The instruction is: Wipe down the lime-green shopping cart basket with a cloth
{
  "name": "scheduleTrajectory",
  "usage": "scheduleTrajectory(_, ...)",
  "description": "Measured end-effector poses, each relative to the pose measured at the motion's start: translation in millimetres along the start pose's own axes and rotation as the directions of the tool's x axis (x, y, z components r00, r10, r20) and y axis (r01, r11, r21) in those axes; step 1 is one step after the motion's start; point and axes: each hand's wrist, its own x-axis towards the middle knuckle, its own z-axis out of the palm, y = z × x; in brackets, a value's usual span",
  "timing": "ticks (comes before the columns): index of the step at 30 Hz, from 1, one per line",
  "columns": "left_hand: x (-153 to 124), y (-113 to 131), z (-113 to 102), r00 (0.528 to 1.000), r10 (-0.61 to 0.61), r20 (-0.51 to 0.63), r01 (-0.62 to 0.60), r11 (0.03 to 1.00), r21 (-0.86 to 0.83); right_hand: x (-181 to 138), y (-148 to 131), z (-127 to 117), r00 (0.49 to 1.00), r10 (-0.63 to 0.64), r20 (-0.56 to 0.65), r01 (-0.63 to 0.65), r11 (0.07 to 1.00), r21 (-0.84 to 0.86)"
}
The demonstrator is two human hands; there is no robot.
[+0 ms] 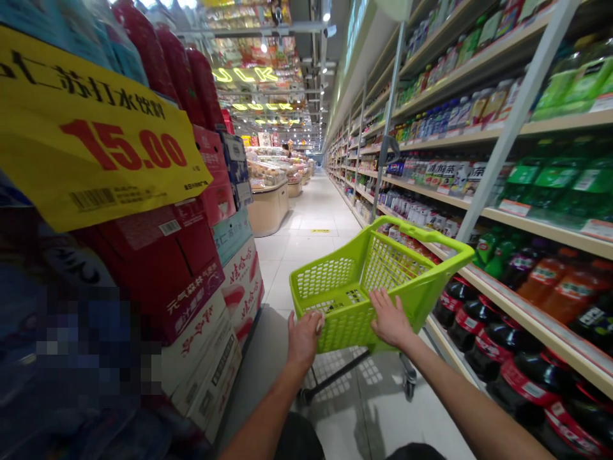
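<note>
A lime-green plastic shopping basket [345, 281] rides on a wheeled cart frame in a supermarket aisle just ahead of me. The basket holds nothing that I can see. My left hand [302, 335] is closed over the near rim of the basket at its left corner. My right hand [390, 318] grips the same rim further right, fingers curled over the edge. The basket's green carry handle [421, 233] stands raised on the far side.
Stacked red and white drink cartons [201, 300] with a yellow 15.00 price sign [96, 140] crowd the left. Shelves of bottled drinks [527, 275] line the right. The white tiled aisle [311, 223] runs ahead past display islands [268, 204].
</note>
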Motion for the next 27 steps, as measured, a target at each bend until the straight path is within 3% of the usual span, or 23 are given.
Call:
scheduleTrajectory(3, -7.9, 6.4, 9.3, 0.982, 0.182, -0.059, -0.181, 0.983, 0.009, -10.1, -18.3, 6.3, 0.995, -0.104, 0.012, 0.103, 0.992, 0.078)
scheduleTrajectory(6, -6.4, -4.6, 9.6, 0.942, 0.329, -0.064, -0.326, 0.943, 0.061, -23.6, -25.7, 14.6, 0.995, -0.098, -0.028, 0.101, 0.988, 0.118)
scheduleTrajectory(10, -2.0, -9.1, 17.3, 0.959, 0.27, -0.089, -0.258, 0.958, 0.125, -36.8, -16.9, 22.6, 0.994, -0.058, -0.088, 0.066, 0.993, 0.098)
scheduleTrajectory(14, -7.6, 16.4, 39.8, 0.903, 0.425, -0.067, -0.421, 0.905, 0.065, -53.2, -10.3, 33.2, 0.984, -0.116, -0.134, 0.126, 0.99, 0.068)
scheduleTrajectory(16, -7.9, 18.1, 41.1, 0.883, 0.466, -0.057, -0.465, 0.885, 0.04, -66.6, -9.2, 39.8, 0.977, -0.132, -0.169, 0.141, 0.989, 0.045)
scheduleTrajectory(22, -1.3, -12.5, 22.1, 0.958, 0.282, -0.062, -0.273, 0.955, 0.115, -99.6, -19.8, 52.0, 0.963, -0.048, -0.266, 0.057, 0.998, 0.027)
scheduleTrajectory(27, -13.2, 13.6, 37.9, 0.902, 0.43, -0.031, -0.428, 0.901, 0.066, -95.1, -30.8, 46.2, 0.96, 0.061, -0.273, -0.051, 0.998, 0.042)
